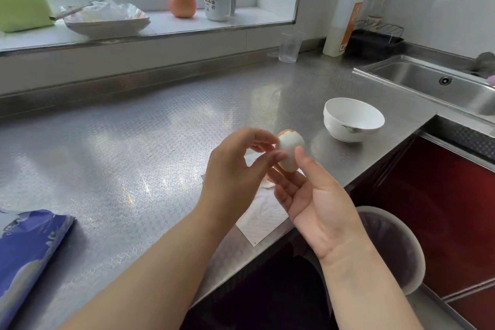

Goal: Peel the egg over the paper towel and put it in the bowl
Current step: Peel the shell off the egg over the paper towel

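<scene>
Egg (pixel 290 151) mostly bare, shell cap on top, pinched in right hand (pixel 318 203); left hand (pixel 235 171) fingertips pick at it, above paper towel (pixel 263 218). Likely slippery, soft; grip sides gently. Bowl (pixel 353 119) beyond.

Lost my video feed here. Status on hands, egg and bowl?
Right hand holds egg; left hand picks at it. Mostly peeled, shell left on top. Over paper towel. Bowl empty, path clear.
</scene>
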The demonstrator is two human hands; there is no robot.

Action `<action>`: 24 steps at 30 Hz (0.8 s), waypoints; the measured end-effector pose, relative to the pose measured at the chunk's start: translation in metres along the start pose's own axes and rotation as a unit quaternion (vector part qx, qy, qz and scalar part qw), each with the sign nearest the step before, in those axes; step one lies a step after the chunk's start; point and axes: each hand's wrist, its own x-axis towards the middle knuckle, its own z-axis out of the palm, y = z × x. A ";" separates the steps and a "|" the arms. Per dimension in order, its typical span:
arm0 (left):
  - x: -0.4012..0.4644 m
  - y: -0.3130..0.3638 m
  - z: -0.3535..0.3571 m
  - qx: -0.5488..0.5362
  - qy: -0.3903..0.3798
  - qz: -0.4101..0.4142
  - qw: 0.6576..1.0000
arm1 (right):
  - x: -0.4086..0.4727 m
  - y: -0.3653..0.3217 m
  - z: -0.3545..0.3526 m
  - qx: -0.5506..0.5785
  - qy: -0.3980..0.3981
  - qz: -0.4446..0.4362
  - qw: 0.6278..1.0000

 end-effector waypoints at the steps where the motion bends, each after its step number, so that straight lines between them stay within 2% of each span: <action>1: -0.001 0.000 0.001 0.006 0.006 0.008 1.000 | 0.000 0.000 0.000 0.000 0.004 -0.004 1.000; 7: -0.001 0.002 0.001 0.011 0.030 0.017 0.999 | -0.003 -0.003 0.004 0.017 0.013 0.005 1.000; 10: 0.002 0.000 -0.002 0.051 0.044 -0.003 0.998 | -0.004 -0.006 0.003 -0.002 0.023 0.016 1.000; 14: 0.004 -0.009 -0.007 0.157 -0.055 -0.112 0.980 | -0.002 -0.010 -0.002 -0.045 0.048 0.014 0.998; 17: 0.004 -0.009 -0.009 0.193 -0.098 -0.144 0.966 | -0.001 -0.014 -0.005 -0.059 0.050 0.012 0.997; 21: 0.005 -0.002 -0.010 0.185 -0.062 -0.121 0.973 | -0.002 -0.017 -0.007 -0.043 0.041 0.022 0.998; 24: 0.004 -0.003 -0.007 0.172 -0.041 -0.060 0.982 | -0.003 -0.017 -0.004 0.000 0.032 0.042 0.999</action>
